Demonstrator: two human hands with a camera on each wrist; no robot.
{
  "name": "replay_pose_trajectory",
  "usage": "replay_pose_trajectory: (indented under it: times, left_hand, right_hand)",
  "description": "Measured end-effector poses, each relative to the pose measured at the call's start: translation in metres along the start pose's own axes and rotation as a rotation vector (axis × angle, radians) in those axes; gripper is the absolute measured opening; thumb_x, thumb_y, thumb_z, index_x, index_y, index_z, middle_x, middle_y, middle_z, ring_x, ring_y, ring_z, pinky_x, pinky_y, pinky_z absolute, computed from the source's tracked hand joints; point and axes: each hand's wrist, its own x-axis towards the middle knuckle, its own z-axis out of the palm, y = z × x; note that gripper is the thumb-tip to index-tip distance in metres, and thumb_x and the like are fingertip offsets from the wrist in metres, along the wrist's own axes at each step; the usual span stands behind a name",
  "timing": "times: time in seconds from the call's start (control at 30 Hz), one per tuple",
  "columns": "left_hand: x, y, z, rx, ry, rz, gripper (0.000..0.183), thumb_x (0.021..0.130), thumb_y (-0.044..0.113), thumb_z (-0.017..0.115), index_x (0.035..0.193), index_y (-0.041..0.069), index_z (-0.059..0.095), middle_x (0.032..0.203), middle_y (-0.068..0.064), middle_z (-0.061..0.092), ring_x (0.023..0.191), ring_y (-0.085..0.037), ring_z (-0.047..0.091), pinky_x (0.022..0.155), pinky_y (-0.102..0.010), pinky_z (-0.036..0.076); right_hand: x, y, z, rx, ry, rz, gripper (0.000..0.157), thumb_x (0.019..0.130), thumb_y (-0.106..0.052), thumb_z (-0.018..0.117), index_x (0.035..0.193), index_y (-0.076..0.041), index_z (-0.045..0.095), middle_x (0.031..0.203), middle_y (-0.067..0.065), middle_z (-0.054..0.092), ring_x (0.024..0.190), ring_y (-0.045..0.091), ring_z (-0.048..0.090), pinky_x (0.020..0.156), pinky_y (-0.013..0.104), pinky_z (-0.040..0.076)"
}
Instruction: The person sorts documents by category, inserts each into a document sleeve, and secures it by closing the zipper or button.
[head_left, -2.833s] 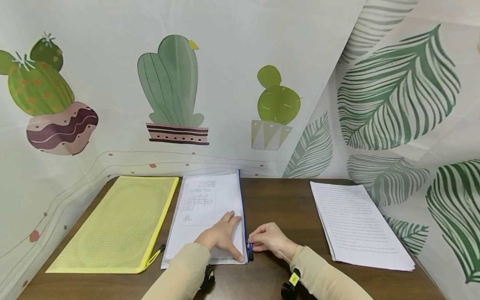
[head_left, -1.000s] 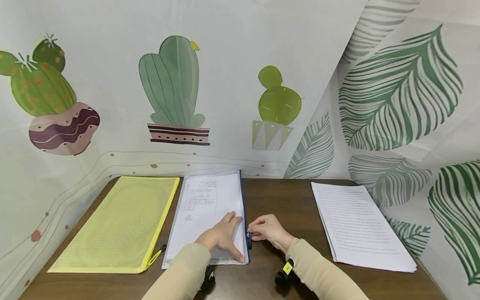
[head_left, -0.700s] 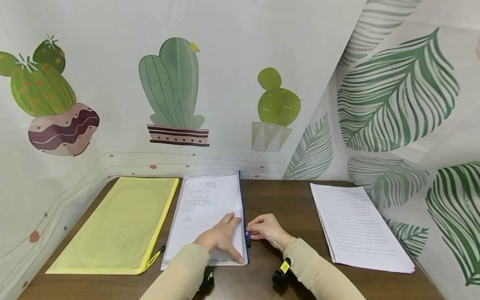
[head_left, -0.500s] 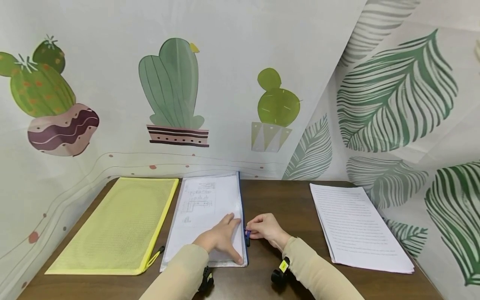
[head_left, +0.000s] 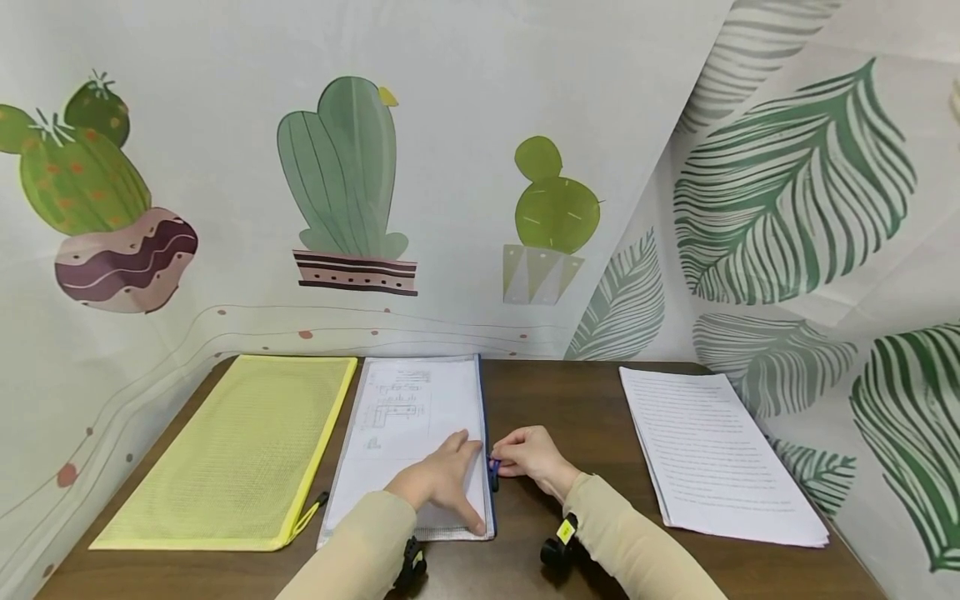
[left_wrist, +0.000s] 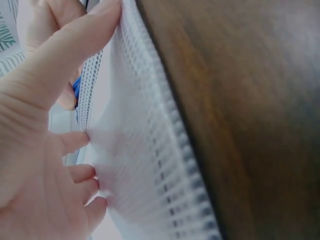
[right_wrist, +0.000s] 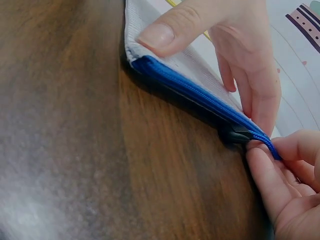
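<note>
A white mesh zip pouch (head_left: 450, 534) with a blue zipper (head_left: 486, 417) along its right side lies at the middle of the table. Through it shows a sheet of paper (head_left: 397, 442) with a line drawing. My left hand (head_left: 441, 477) rests spread on the pouch's near right part, thumb by the near corner. Just across the zipper, my right hand (head_left: 537, 458) pinches the blue cord of the zipper pull (head_left: 494, 477). In the right wrist view, the cord's black end (right_wrist: 234, 135) hangs beside the fingertips, and the zipper behind it looks closed. The slider itself is hidden.
Left of the pouch lies a yellow mesh zip pouch (head_left: 217, 450), its corded pull (head_left: 309, 512) at the near right corner. A stack of printed sheets (head_left: 720, 458) sits on the right of the brown table (head_left: 570, 400). A printed wall cloth (head_left: 450, 167) hangs behind.
My right hand has slid a little away from me along the zipper with the pull. The white pouch's far edge has shifted slightly toward me. My left hand has stayed nearly in place.
</note>
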Motion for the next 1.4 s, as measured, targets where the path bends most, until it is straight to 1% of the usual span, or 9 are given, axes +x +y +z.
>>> replay_pose_trajectory:
  times: [0.07, 0.33, 0.7, 0.93, 1.17, 1.4]
  left_hand:
    - [-0.001, 0.0, 0.0, 0.001, 0.001, 0.003, 0.122, 0.047, 0.051, 0.089, 0.146, 0.008, 0.03, 0.154, -0.02, 0.02, 0.141, -0.034, 0.025, 0.11, -0.049, 0.033]
    - [-0.002, 0.0, 0.001, 0.015, 0.004, 0.016, 0.124, 0.046, 0.053, 0.089, 0.145, 0.008, 0.03, 0.153, -0.021, 0.02, 0.14, -0.035, 0.026, 0.11, -0.048, 0.033]
    - [-0.005, 0.001, 0.0, -0.007, -0.001, 0.019, 0.124, 0.047, 0.052, 0.089, 0.146, 0.009, 0.027, 0.153, -0.022, 0.02, 0.14, -0.035, 0.026, 0.11, -0.049, 0.033]
    - [-0.008, 0.003, 0.0, -0.008, -0.015, 0.022, 0.124, 0.048, 0.051, 0.089, 0.145, 0.007, 0.027, 0.152, -0.023, 0.02, 0.141, -0.035, 0.025, 0.111, -0.048, 0.032]
    - [-0.01, 0.007, -0.002, 0.003, -0.03, 0.012, 0.126, 0.049, 0.05, 0.089, 0.146, 0.004, 0.025, 0.152, -0.022, 0.021, 0.141, -0.033, 0.025, 0.111, -0.047, 0.032]
    - [-0.012, 0.009, -0.004, 0.027, -0.038, 0.006, 0.126, 0.047, 0.049, 0.09, 0.147, 0.005, 0.026, 0.153, -0.021, 0.021, 0.141, -0.033, 0.025, 0.111, -0.047, 0.033]
  right_hand:
    - [0.001, 0.0, 0.001, -0.003, 0.011, 0.01, 0.021, 0.079, 0.004, 0.066, 0.092, 0.019, 0.062, 0.076, 0.016, 0.071, 0.064, 0.014, 0.067, 0.062, 0.032, 0.058]
    - [0.006, 0.001, 0.002, 0.014, 0.037, 0.018, 0.02, 0.079, 0.004, 0.065, 0.093, 0.018, 0.063, 0.072, 0.009, 0.069, 0.063, 0.013, 0.066, 0.062, 0.03, 0.058]
    - [0.011, 0.003, 0.002, 0.037, 0.057, 0.015, 0.022, 0.079, 0.004, 0.065, 0.095, 0.019, 0.062, 0.074, 0.009, 0.069, 0.063, 0.013, 0.066, 0.063, 0.031, 0.058]
    - [0.009, 0.001, 0.003, 0.047, 0.059, 0.002, 0.024, 0.08, 0.003, 0.065, 0.096, 0.02, 0.061, 0.075, 0.01, 0.068, 0.062, 0.013, 0.065, 0.063, 0.032, 0.058]
    - [0.009, -0.002, 0.004, 0.044, 0.062, 0.007, 0.024, 0.08, 0.004, 0.065, 0.098, 0.019, 0.061, 0.076, 0.009, 0.067, 0.062, 0.013, 0.065, 0.063, 0.032, 0.058]
    - [0.012, -0.003, 0.003, 0.021, 0.077, -0.001, 0.021, 0.079, 0.004, 0.065, 0.096, 0.018, 0.063, 0.077, 0.01, 0.067, 0.062, 0.013, 0.065, 0.064, 0.032, 0.058]
